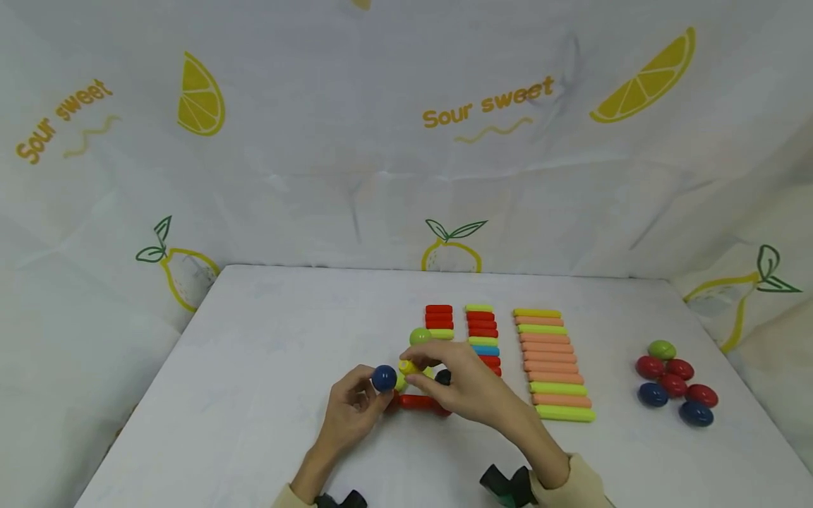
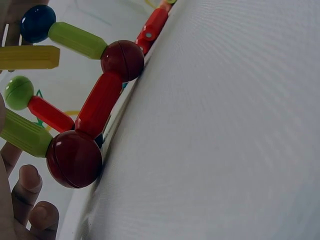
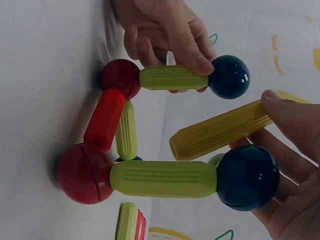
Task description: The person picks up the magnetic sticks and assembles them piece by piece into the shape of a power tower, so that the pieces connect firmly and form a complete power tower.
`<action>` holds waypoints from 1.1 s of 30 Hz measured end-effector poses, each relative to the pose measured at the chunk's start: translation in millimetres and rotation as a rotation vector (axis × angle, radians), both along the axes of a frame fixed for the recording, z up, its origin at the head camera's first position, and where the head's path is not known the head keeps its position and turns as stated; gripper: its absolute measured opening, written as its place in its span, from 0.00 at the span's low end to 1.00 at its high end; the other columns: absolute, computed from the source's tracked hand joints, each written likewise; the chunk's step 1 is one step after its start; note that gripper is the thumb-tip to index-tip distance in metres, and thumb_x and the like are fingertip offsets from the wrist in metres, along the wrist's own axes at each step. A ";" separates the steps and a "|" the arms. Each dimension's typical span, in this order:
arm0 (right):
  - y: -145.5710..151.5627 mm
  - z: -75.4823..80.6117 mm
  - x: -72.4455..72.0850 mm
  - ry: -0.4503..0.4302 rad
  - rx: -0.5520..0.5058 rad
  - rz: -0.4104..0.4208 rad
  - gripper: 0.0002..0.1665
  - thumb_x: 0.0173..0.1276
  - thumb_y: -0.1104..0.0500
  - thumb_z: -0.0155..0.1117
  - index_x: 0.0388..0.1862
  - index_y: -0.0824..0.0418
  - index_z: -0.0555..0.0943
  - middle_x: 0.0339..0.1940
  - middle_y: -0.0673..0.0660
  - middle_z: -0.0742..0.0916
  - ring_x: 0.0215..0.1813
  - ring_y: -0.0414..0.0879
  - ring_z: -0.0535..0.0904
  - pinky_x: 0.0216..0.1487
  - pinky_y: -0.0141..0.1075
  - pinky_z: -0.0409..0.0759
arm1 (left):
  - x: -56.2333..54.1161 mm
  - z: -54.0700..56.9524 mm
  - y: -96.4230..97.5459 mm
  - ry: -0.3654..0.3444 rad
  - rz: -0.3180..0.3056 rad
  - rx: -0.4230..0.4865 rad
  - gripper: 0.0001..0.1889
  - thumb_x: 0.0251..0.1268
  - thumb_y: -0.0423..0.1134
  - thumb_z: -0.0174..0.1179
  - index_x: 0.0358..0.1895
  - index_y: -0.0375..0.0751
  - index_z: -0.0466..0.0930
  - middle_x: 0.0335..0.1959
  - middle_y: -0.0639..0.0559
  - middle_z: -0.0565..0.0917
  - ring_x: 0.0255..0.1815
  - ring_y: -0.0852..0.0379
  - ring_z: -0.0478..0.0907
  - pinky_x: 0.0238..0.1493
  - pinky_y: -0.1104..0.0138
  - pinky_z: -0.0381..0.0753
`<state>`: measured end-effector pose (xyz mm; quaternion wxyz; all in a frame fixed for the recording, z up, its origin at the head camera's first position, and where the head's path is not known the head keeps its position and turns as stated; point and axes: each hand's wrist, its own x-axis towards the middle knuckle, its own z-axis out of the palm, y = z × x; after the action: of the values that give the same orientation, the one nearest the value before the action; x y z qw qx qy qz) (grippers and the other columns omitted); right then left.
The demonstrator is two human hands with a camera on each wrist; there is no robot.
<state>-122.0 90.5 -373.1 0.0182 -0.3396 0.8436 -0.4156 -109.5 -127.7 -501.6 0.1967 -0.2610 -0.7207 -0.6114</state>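
Observation:
A frame of magnetic rods and balls stands on the table. My left hand (image 1: 352, 409) pinches one of its upright lime-green rods (image 3: 173, 77), just below the dark blue ball (image 1: 384, 378) on top. My right hand (image 1: 466, 384) holds a yellow rod (image 3: 220, 130) by one end between thumb and fingers; its other end is free. The yellow rod lies between that blue ball and a second dark blue ball (image 3: 248, 177) on another lime-green upright (image 3: 162, 178). Low down, a red rod (image 3: 104, 119) joins two dark red balls (image 3: 86, 173). A light green ball (image 2: 19, 92) tops the frame's far side.
Right of the frame lie columns of rods: short red ones (image 1: 483, 324) mixed with lime and blue, then longer peach ones (image 1: 549, 357) mixed with lime and yellow. Farther right is a cluster of loose red, blue and green balls (image 1: 673, 384). A lemon-print cloth (image 1: 330, 141) hangs behind the table.

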 end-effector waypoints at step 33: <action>-2.8 -16.8 0.1 0.004 0.237 -0.057 0.19 0.64 0.51 0.76 0.51 0.57 0.90 0.44 0.50 0.93 0.45 0.44 0.87 0.43 0.29 0.84 | -3.8 -7.2 -3.3 -0.092 0.037 -0.246 0.16 0.54 0.39 0.78 0.46 0.54 0.85 0.33 0.57 0.86 0.23 0.63 0.73 0.24 0.76 0.73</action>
<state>-122.0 87.7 -389.9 0.0446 -0.3116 0.8962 -0.3125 -113.3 -131.0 -508.8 0.1411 -0.2416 -0.8033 -0.5258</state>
